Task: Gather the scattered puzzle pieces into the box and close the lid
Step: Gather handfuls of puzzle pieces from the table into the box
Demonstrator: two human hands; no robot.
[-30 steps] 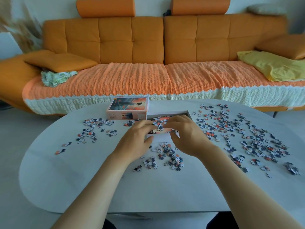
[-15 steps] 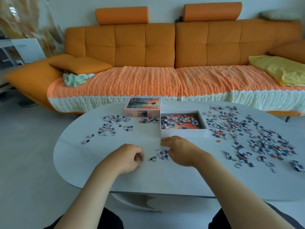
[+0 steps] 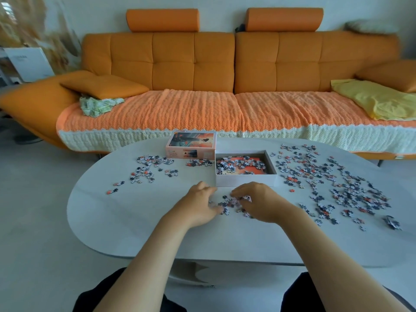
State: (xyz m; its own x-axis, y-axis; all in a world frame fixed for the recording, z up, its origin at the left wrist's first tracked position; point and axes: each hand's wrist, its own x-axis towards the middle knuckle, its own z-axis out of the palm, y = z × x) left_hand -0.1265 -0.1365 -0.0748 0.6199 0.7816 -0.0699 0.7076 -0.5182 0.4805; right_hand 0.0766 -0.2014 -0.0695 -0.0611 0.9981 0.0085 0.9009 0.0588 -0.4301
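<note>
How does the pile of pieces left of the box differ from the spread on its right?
The left pile is small and loose, with a few strays toward the table edge; the right spread is much larger and denser. The left pile lies by the lid; the right spread reaches the table's near edge. Both sit outside the box.

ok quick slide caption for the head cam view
Both hands, left and right, cup a small pile of puzzle pieces in front of the open box.

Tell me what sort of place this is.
Most likely a home living room. A long orange sofa with a knitted throw and cushions stands behind a low white oval table, and a leisure jigsaw is spread there, its pieces lying beside an open box.
</note>
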